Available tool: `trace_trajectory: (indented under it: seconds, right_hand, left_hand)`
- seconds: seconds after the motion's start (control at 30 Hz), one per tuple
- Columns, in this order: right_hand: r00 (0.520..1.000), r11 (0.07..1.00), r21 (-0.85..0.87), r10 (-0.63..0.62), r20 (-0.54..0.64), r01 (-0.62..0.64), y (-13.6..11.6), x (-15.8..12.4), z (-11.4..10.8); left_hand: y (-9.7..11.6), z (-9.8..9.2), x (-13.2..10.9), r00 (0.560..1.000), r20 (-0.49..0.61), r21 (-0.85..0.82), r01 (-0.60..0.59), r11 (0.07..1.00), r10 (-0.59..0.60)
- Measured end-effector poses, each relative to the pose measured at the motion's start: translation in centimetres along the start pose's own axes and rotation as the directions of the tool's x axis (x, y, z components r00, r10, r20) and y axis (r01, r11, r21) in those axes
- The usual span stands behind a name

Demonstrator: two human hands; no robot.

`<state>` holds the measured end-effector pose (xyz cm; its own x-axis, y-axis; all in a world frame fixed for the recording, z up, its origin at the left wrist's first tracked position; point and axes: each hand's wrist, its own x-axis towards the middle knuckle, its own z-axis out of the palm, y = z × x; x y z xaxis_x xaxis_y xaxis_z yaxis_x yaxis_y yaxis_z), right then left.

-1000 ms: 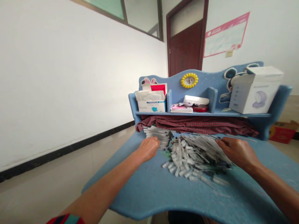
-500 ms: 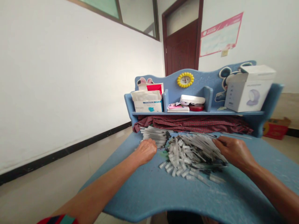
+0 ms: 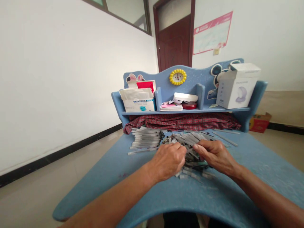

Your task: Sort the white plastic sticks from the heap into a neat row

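Note:
A loose heap of thin grey-white pen-like tubes and small caps [image 3: 190, 139] lies in the middle of the blue desk [image 3: 147, 190]. To its left, several tubes lie side by side in a neat stack [image 3: 144, 141]. My left hand [image 3: 169, 161] rests on the near left part of the heap, fingers curled into it. My right hand [image 3: 213, 155] sits on the heap's near right side, fingers bent and pinching among the pieces. What either hand holds is hidden by the fingers. The two hands are close together, almost touching.
A red checked cloth [image 3: 182, 122] lies under the desk's blue shelf [image 3: 185, 110]. The shelf carries a mask box [image 3: 139, 103], booklets, a red tin [image 3: 189, 106] and a white carton [image 3: 236, 87]. A yellow clock [image 3: 177, 77] hangs on the backboard. A door stands behind; an orange box [image 3: 259, 123] sits on the floor.
My left hand moved right from the neat stack onto the heap. My right hand drew in towards it from the heap's far right side. The view shifted, so the desk sits further left.

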<state>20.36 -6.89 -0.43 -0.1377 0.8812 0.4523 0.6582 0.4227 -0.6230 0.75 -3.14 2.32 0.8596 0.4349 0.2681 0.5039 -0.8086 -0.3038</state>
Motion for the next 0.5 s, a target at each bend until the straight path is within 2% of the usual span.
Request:
trace_trajectory:
  seconds: [0.1, 0.2, 0.33, 0.5]
  right_hand:
    - [0.997, 0.99, 0.114, 0.078, 0.009, -0.078, 0.4, 0.0, -0.2]
    - [0.985, 0.961, 0.217, 0.161, 0.066, -0.172, 0.8, 0.2, -0.5]
    - [0.971, 0.946, 0.23, 0.207, 0.119, -0.23, 1.2, 0.3, -0.6]
    - [0.953, 0.925, 0.259, 0.23, 0.196, -0.276, 1.4, 0.4, -0.2]
  left_hand:
    - [0.4, 0.4, 0.6, 0.997, -0.072, -0.051, -0.032, 0.998, 0.028]
    - [0.1, 1.3, 0.6, 0.992, -0.127, -0.133, -0.023, 0.991, 0.006]
    - [-0.5, 2.4, 0.1, 0.985, -0.166, -0.19, 0.019, 0.982, -0.051]
    - [-0.8, 3.2, -0.5, 0.979, -0.201, -0.205, 0.0, 0.979, -0.042]
